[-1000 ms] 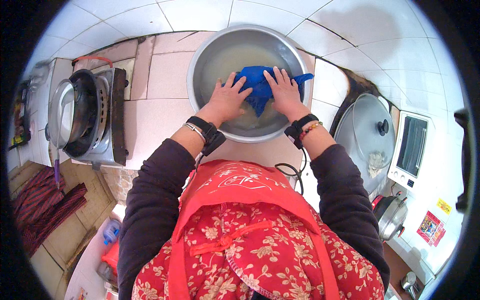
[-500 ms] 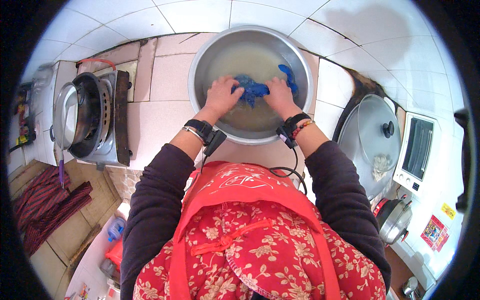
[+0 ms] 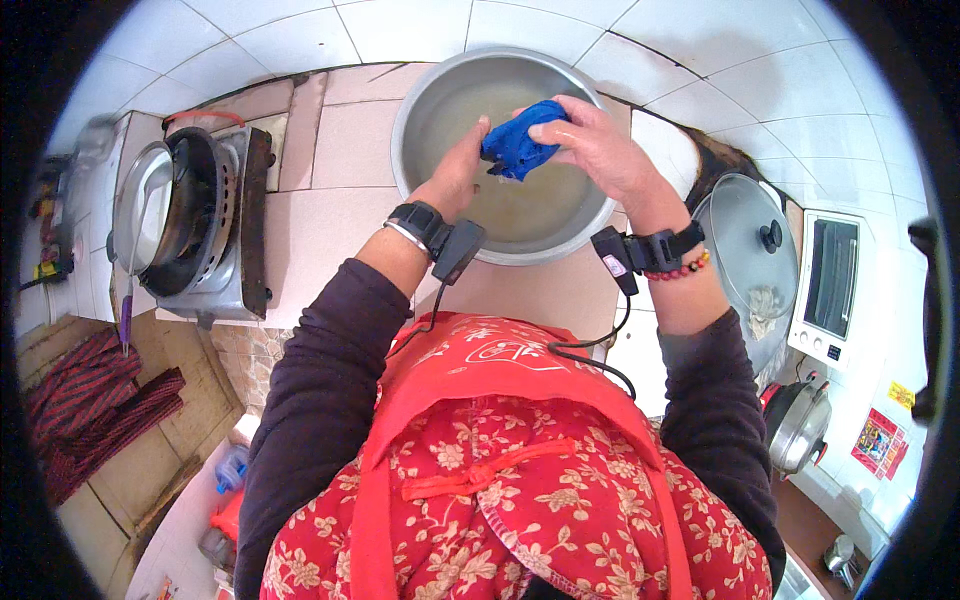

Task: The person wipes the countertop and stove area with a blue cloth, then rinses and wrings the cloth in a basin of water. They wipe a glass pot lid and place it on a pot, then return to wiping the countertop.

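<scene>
A bunched, wet-looking blue cloth is lifted above a wide grey metal basin of cloudy water. My right hand grips it from the right, with the thumb across its front and the fingers behind. At the cloth's left end is my left hand, held edge-on with its thumb raised. Its fingers look stretched out, though partly hidden, and contact with the cloth is unclear. Both wrists carry black straps with small boxes.
Left of the basin stands a gas stove with a dark wok on it. To the right are a large pan with a glass lid, a white toaster oven and a steel pot. A tiled wall rises behind the basin.
The blue cloth has come up out of the water and is bunched in my right hand. The right forearm has swung outward; my left hand has shifted slightly right.
</scene>
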### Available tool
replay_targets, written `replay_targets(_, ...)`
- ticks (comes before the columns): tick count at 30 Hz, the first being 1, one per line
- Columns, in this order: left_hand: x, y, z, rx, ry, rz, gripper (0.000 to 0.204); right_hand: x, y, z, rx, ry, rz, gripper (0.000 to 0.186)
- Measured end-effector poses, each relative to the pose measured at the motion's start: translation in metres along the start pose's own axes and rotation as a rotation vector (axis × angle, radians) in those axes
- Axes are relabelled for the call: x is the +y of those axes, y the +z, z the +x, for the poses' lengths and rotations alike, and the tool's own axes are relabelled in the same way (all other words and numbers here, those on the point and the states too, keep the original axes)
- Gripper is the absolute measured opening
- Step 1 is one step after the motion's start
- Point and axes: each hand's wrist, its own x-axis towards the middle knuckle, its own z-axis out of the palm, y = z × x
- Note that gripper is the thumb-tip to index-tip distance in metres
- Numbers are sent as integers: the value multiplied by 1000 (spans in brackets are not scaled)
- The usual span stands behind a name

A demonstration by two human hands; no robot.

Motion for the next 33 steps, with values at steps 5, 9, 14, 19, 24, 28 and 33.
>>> replay_targets(5,-5,-13,10,-98,-128,-226,77,-10,9,-4,76,-82,174,43)
replay_targets(9,-12,-12,17,-283,-154,-478,78,17,11,15,269,30,165,38)
replay_targets(14,-29,-10,23,-384,-75,-528,54,53,15,28,560,-45,59,26)
replay_targets(19,-33,7,28,60,-21,-377,24,66,46,12,451,-249,-262,27)
replay_targets(24,-20,23,24,-98,-24,-700,32,74,74,0,336,-448,-611,30)
replay_targets(28,-9,42,15,109,-13,-388,31,75,67,13,487,-439,-557,25)
replay_targets(33,-13,51,15,52,59,-426,32,85,49,38,622,-287,-412,25)
